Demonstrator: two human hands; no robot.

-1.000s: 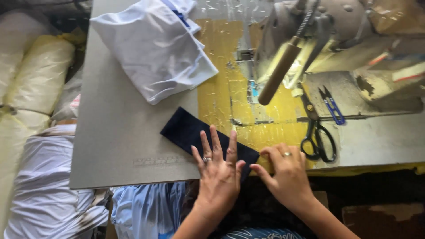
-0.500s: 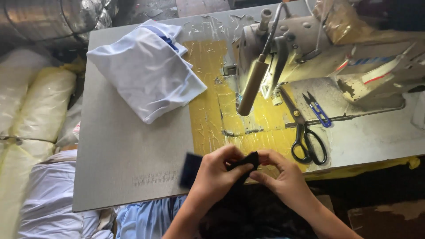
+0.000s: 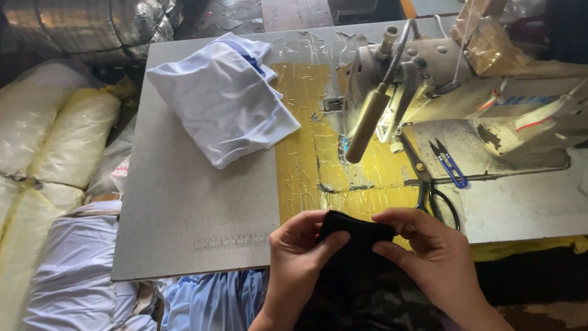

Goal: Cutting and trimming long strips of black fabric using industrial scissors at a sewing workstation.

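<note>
I see a garment sewing workshop; a worn grey industrial sewing machine (image 3: pixel 429 73) on the grey tabletop (image 3: pixel 184 214); black-handled steel scissors (image 3: pixel 432 190); plastic-wrapped pale fabric rolls (image 3: pixel 55 141) beside it.

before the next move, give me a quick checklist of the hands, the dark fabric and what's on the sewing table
1. Left hand has a grip on the small black fabric piece: ok.
2. Right hand pinches the same piece: ok.
3. Fabric lies flat on the grey sewing table: not ok, it is lifted at the near edge.
4. Black-handled scissors apart from both hands: ok.
5. White folded cloth away from the cream sewing machine: ok.
6. Needle threaded: cannot tell.
</note>
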